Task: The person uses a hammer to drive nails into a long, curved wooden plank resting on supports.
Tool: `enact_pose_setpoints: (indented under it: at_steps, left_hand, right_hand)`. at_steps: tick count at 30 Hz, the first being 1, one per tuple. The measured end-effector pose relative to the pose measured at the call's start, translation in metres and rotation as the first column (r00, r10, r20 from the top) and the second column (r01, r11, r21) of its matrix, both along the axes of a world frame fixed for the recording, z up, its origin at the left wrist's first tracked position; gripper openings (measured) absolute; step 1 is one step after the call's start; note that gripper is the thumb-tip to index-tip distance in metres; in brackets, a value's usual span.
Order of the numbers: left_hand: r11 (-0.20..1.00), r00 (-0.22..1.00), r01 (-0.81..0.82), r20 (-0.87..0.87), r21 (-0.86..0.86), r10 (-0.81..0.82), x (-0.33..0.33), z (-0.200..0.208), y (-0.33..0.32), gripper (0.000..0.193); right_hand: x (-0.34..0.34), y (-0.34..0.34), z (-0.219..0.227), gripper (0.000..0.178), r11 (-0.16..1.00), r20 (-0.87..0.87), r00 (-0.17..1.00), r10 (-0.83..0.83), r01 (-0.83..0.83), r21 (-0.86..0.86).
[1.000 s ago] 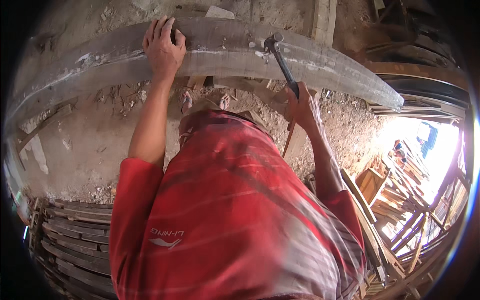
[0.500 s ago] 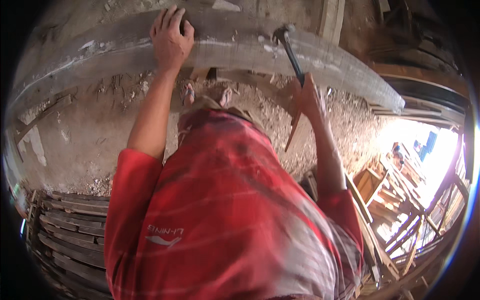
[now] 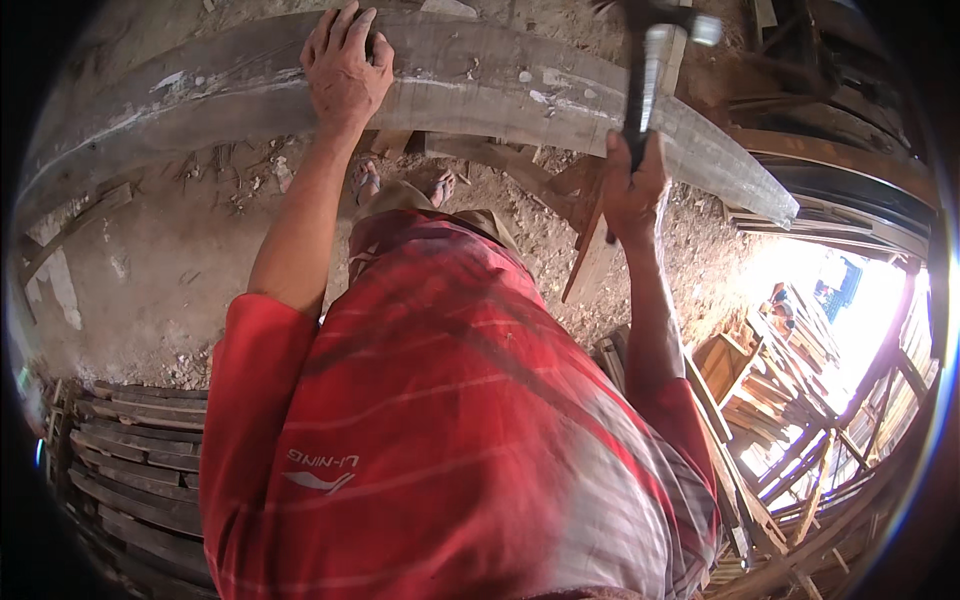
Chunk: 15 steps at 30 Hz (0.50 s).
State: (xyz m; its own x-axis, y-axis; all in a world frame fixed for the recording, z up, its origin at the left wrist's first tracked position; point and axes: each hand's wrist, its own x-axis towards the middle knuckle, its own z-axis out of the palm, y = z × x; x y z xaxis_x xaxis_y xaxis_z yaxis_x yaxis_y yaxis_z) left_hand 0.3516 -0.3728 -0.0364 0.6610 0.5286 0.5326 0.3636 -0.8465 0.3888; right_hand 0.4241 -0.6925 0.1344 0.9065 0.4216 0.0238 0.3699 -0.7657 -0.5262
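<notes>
A long grey timber beam (image 3: 480,110) stretches across the far side from left to right, with pale streaks along its edge. Spread over its top, my left hand (image 3: 347,75) rests with fingers extended and nothing visible in it. My right hand (image 3: 637,190) is wrapped round the dark handle of a claw hammer (image 3: 640,90). The hammer stands raised, its head above the beam's right part and apart from it. The handle's lower end shows just under my fist.
Stacked dark boards (image 3: 140,450) lie at the lower left. A heap of split wood (image 3: 765,390) fills the lower right beside a bright opening. Under my right hand a thin wooden strip (image 3: 588,260) slants over the dirt floor (image 3: 160,280). More timbers (image 3: 840,170) lie at the far right.
The hammer has swung up and to the right, away from the beam, with my right hand still round it. My left hand stays on the beam in nearly the same place.
</notes>
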Motion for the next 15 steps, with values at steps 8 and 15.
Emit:
enact_pose_setpoints:
  at_steps: [8, 15]
  left_hand:
    - [0.999, 0.999, 0.042, 0.036, -0.015, -0.041, -0.001, 0.001, -0.003, 0.033]
    - [0.999, 0.999, 0.018, 0.033, -0.032, -0.017, -0.002, 0.003, -0.002, 0.032]
  right_hand:
    - [0.004, -0.039, -0.044, 0.039, 0.829, -0.280, 0.940, -0.192, 0.002, -0.559]
    - [0.004, -0.037, -0.028, 0.034, 0.921, -0.249, 0.965, -0.084, -0.019, -0.388]
